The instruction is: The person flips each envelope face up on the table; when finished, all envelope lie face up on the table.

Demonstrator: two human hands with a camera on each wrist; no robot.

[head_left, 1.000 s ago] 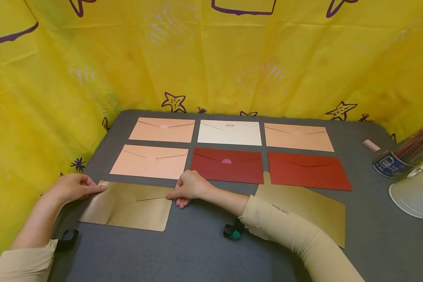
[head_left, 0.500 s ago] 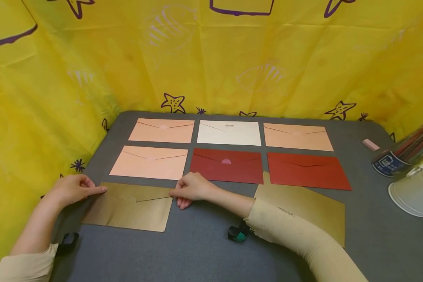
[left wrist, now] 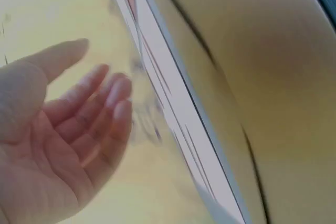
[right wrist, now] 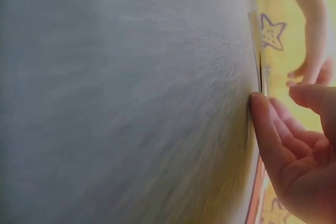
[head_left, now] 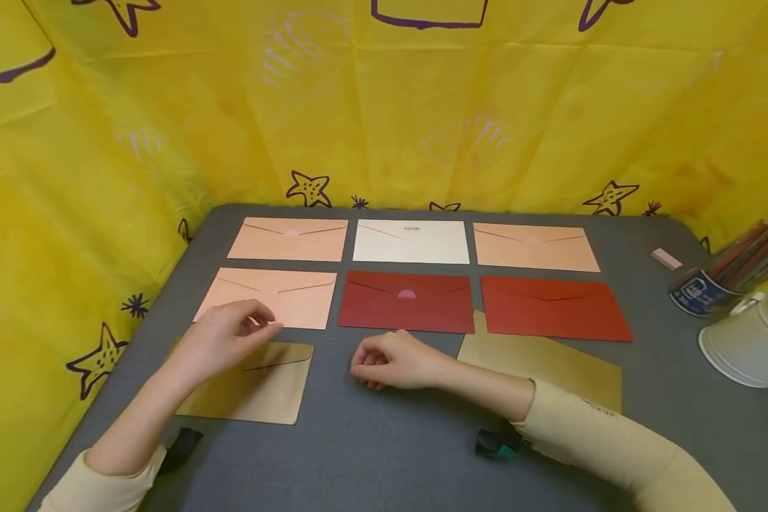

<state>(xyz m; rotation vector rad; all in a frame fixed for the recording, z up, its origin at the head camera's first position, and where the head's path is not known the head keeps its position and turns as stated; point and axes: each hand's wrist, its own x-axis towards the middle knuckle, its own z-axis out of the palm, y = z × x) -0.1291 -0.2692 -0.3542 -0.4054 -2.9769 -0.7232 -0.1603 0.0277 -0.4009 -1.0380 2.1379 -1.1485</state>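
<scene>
In the head view my left hand (head_left: 227, 338) hovers over a gold envelope (head_left: 249, 395) at the front left, hiding its upper left part. The left wrist view shows that hand's thumb and fingers apart and gently bent, holding nothing. My right hand (head_left: 400, 360) is just right of the gold envelope, low over the table, its fingers loosely curled with nothing in them. Behind the hands lie a pale pink envelope (head_left: 307, 302), partly hidden by the left hand, a dark red envelope (head_left: 384, 309) and a red envelope (head_left: 553, 313). A second gold envelope (head_left: 544, 363) lies under the right forearm, partly covered by the red one.
At the back of the grey table (head_left: 371, 455) lie a peach envelope (head_left: 288, 249), a white envelope (head_left: 409, 249) and another peach envelope (head_left: 531, 254). On the right are a pink eraser (head_left: 666, 259), a pencil holder (head_left: 704, 293) and a white mug (head_left: 749, 345). A yellow curtain (head_left: 384, 107) surrounds the table.
Both hands have let go of the front left gold envelope's upper corners. The left hand has lifted and moved right over it; the right hand has moved right, off it.
</scene>
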